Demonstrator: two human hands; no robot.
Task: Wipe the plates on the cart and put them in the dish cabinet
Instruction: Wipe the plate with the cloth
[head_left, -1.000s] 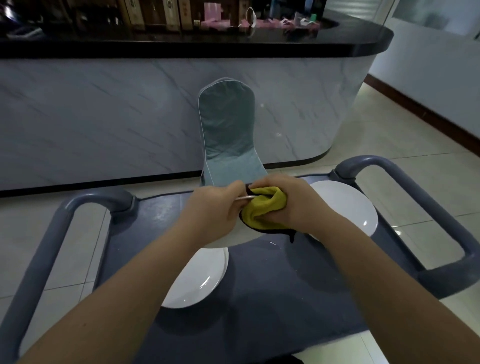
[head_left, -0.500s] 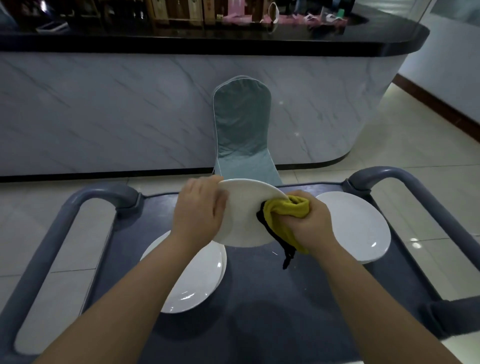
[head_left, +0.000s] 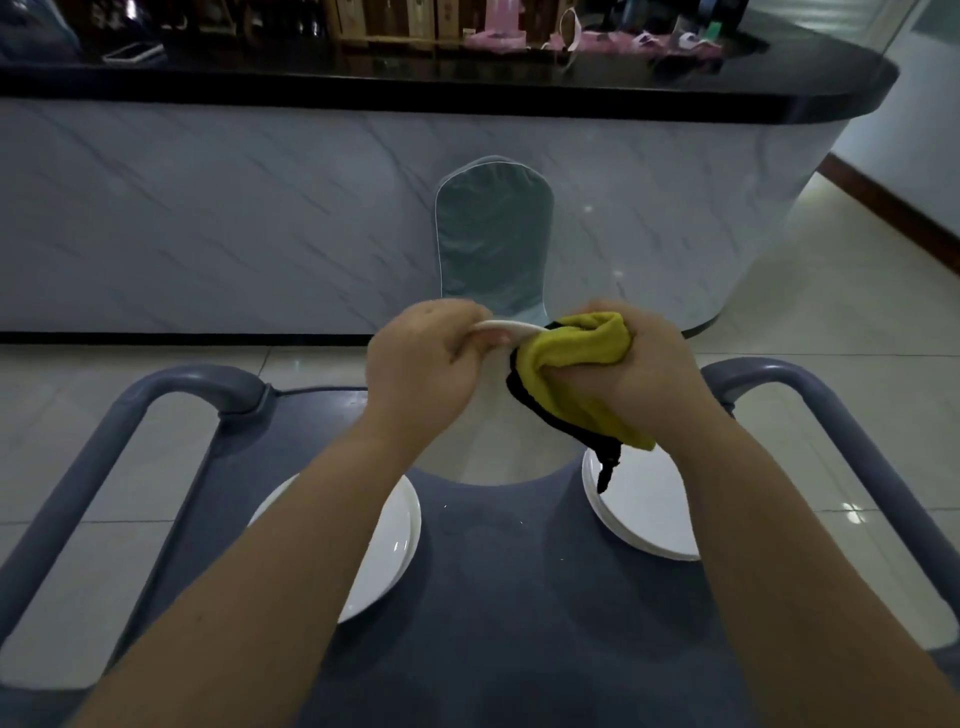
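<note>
Here the plate (head_left: 483, 447), seemingly tilted away, spans the gap: the left hand (head_left: 421, 374) pinches its rim at ten o'clock, and the right hand (head_left: 639, 379) clenches the cloth (head_left: 571, 364) against two o'clock.

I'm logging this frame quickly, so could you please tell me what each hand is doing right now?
Left hand: grips the rim of the raised white plate.
Right hand: holds the yellow cloth against that plate.

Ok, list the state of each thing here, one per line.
Held plate: lifted above the cart, left hand grips its rim.
Yellow cloth: bunched in right hand, against the plate's rim.
Left cart plate: flat on the cart, untouched.
Right cart plate: flat on the cart, untouched.
</note>
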